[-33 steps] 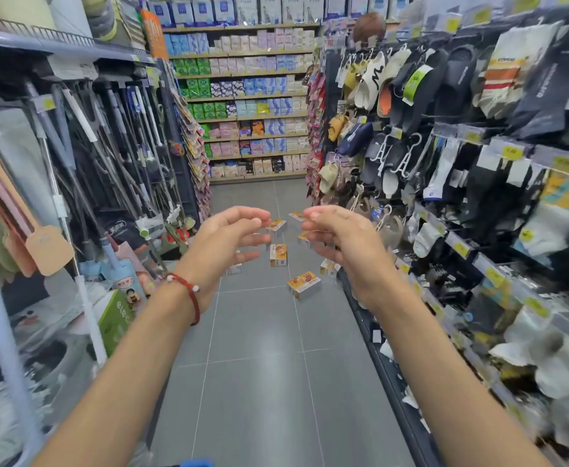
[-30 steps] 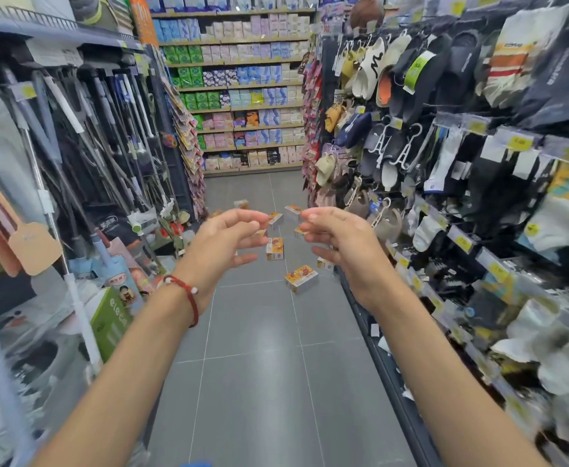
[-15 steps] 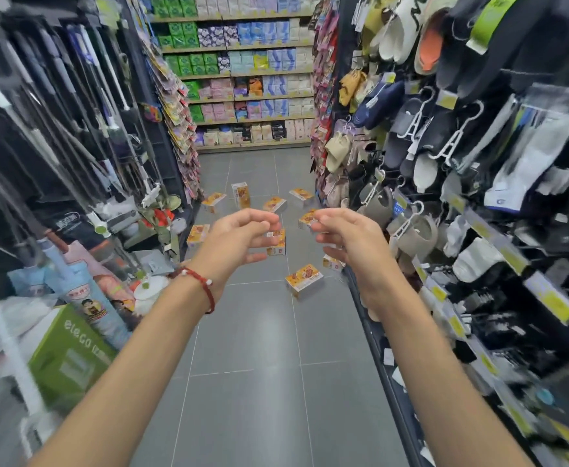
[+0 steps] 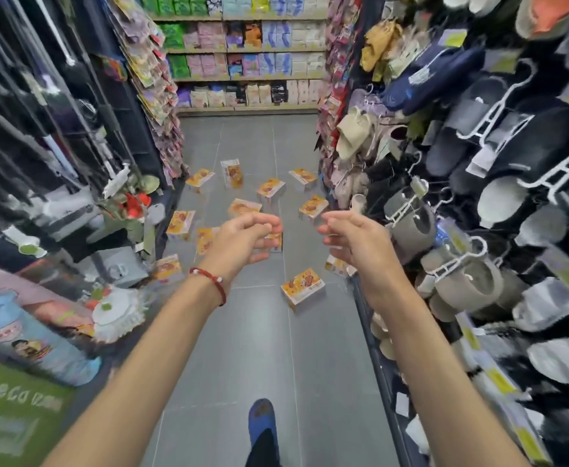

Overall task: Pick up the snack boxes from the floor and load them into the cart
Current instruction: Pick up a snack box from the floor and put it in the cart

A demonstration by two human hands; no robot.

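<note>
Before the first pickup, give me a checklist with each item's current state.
1. Left hand grip empty: ok.
2. Right hand grip empty: ok.
3. Nearest snack box lies free on the floor, nothing on it: ok.
4. Hands touching that box: not ok, both are in the air short of it.
5. Bare tiles between the blue shoe and that box: ok.
6. Cart position: cannot tell, not in view.

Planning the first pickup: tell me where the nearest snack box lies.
Head view: the nearest snack box lies on the floor, slightly right of centre, below and left of the right hand, near the slipper rack.
</note>
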